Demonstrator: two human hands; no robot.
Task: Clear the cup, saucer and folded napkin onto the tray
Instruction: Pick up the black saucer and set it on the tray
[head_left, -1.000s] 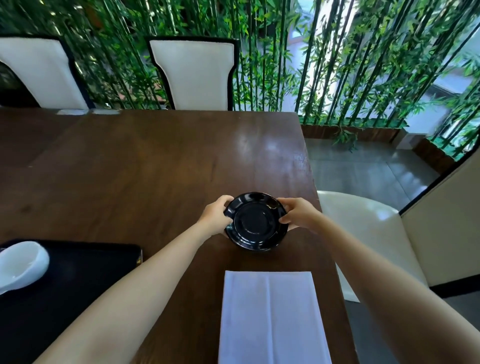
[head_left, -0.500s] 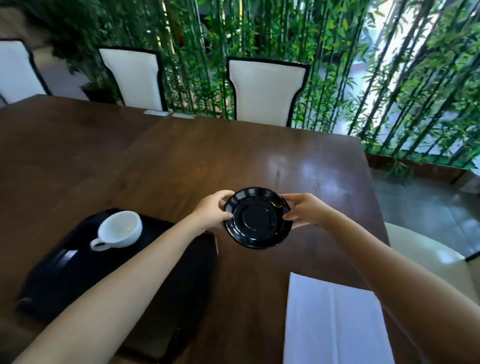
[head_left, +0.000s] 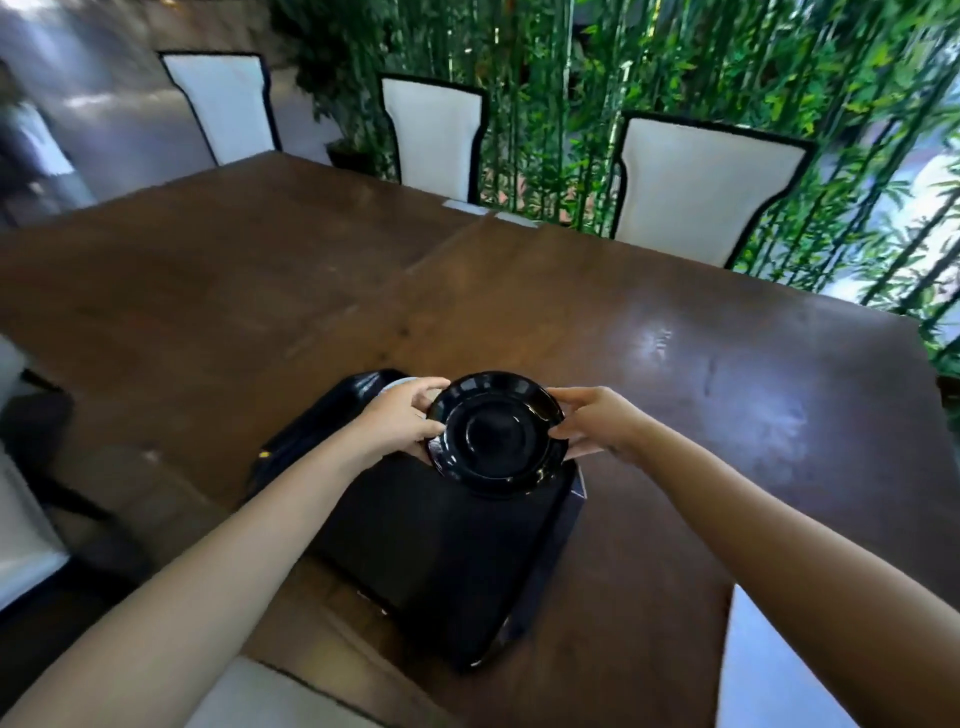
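Note:
A glossy black saucer (head_left: 496, 434) hangs over the far right part of the black tray (head_left: 441, 561), held level by both hands. My left hand (head_left: 397, 421) pinches its left rim and my right hand (head_left: 597, 423) pinches its right rim. The white cup (head_left: 397, 384) is almost fully hidden behind my left hand; only a sliver of its rim shows on the tray's far end. The folded white napkin (head_left: 769, 670) lies on the table at the bottom right, partly cut off by the frame edge.
The dark wooden table (head_left: 675, 374) stretches away in front. Three white chairs (head_left: 696, 182) stand along its far side before a bamboo screen. Another white chair seat (head_left: 249, 696) sits close at the bottom left, by the table's near edge.
Both hands have carried the saucer left, from above bare table to above the tray. My view has swung left, so the napkin slid to the bottom right and the cup went behind my left hand.

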